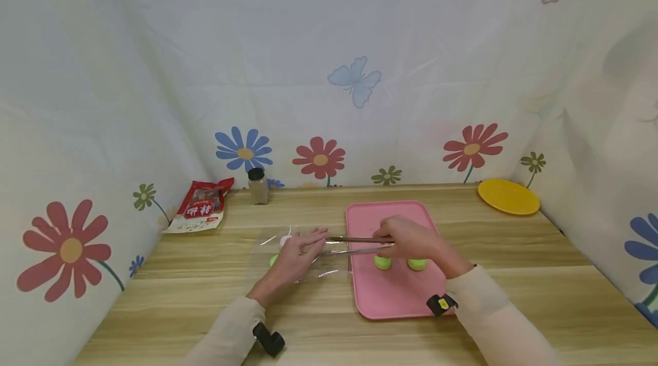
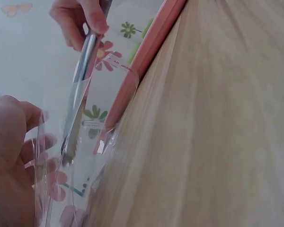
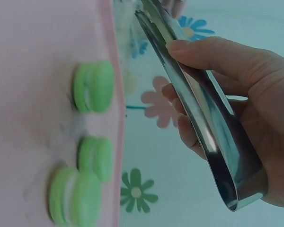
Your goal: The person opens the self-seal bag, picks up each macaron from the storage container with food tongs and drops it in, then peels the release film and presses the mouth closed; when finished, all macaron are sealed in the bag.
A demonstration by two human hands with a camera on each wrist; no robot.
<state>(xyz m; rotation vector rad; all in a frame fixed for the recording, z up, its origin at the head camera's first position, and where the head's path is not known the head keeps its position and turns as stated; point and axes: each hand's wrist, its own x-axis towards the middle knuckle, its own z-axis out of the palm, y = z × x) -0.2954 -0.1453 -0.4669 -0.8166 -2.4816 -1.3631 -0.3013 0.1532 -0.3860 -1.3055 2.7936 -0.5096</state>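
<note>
Three macarons (image 3: 102,87) lie on the tray (image 1: 382,300) near the right hand (image 1: 411,237), which grips the tongs (image 3: 203,135); their long axis crosses the tray's left edge towards the bag (image 1: 331,266); nearer, the left hand (image 1: 295,254) touches it, pinching or not I cannot tell

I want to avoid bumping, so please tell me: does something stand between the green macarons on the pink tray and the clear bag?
Yes, the raised left rim of the pink tray lies between the green macarons and the clear bag. The tongs in the right hand also cross above it.
</note>
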